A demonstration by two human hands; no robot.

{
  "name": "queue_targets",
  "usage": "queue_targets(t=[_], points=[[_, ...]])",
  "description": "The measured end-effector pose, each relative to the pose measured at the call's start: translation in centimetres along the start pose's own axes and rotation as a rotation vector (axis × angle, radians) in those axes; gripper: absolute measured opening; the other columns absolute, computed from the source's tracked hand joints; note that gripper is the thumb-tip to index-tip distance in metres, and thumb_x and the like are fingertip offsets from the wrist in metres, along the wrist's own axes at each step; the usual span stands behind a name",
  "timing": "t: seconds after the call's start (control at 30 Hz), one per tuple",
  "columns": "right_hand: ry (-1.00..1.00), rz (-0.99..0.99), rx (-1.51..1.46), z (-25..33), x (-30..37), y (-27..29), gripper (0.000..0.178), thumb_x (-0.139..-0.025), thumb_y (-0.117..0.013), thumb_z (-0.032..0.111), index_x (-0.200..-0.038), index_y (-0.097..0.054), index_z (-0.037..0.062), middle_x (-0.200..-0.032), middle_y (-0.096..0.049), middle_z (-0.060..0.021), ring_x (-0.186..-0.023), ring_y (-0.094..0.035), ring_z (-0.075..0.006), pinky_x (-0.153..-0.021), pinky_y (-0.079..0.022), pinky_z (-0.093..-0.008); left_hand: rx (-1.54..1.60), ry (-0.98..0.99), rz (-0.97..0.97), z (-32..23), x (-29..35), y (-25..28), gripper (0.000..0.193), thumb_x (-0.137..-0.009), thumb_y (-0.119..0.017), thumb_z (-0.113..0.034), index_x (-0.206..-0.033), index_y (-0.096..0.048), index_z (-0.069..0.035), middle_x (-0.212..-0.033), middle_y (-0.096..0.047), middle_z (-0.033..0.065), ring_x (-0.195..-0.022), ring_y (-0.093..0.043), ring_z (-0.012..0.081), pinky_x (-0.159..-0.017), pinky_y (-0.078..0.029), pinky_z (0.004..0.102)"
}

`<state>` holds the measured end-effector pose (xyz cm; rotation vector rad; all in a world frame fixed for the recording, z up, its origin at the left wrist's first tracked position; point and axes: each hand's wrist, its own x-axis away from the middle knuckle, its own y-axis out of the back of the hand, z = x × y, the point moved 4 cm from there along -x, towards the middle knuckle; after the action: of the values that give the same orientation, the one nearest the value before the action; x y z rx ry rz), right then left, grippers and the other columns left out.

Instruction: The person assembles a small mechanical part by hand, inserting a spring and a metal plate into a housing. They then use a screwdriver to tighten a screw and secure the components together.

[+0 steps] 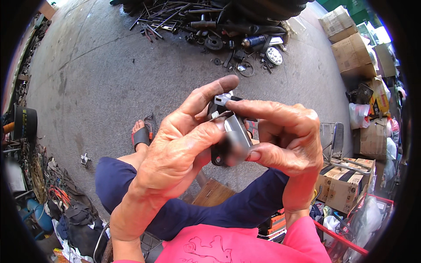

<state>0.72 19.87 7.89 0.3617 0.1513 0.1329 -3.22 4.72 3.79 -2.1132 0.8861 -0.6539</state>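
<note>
Between the fingers, a metal part (239,131) is sitting partly covered (a blur is smudging its lower end). The left hand (175,147) and right hand (296,140) are gripping it, thumbs and forefingers parted; beyond the fingertips, a scrap pile (213,42) is running out of view.

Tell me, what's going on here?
A person in a pink top is handling a small silver-and-black part, held in both hands above the lap. The left hand grips it from one side; the right hand has its thumb and forefinger on the other. Ahead, dark scrap lies piled on the ground.
</note>
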Motion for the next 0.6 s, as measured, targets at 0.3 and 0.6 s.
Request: queue_targets(t=[0.3,0.6], points=[[0.099,-0.02,0.179,1.3,-0.3,-0.6,0.046,-0.069,-0.079,0.018,-0.108,-0.062,0.0018,-0.045,-0.038,0.0,-0.037,-0.035,-0.007,-0.04,-0.026,-0.0244,-0.124,-0.041,-0.069,-0.5,0.4,-0.1,0.059,-0.089,-0.055,-0.005,-0.14,-0.028,0.001,-0.113,-0.059,0.0128,-0.103,-0.06,0.0205,-0.085,-0.05,0.0284],[0.158,0.022,0.25,1.1,0.0,-0.7,0.048,-0.068,-0.079,0.019,-0.109,-0.06,0.0025,-0.049,-0.041,-0.0012,-0.038,-0.042,-0.0153,-0.04,-0.033,-0.0283,-0.158,-0.025,-0.044,-0.3,0.5,0.3,0.058,-0.088,-0.055,-0.005,-0.14,-0.029,0.001,-0.115,-0.058,0.0107,-0.103,-0.059,0.0173,-0.088,-0.048,0.028]])
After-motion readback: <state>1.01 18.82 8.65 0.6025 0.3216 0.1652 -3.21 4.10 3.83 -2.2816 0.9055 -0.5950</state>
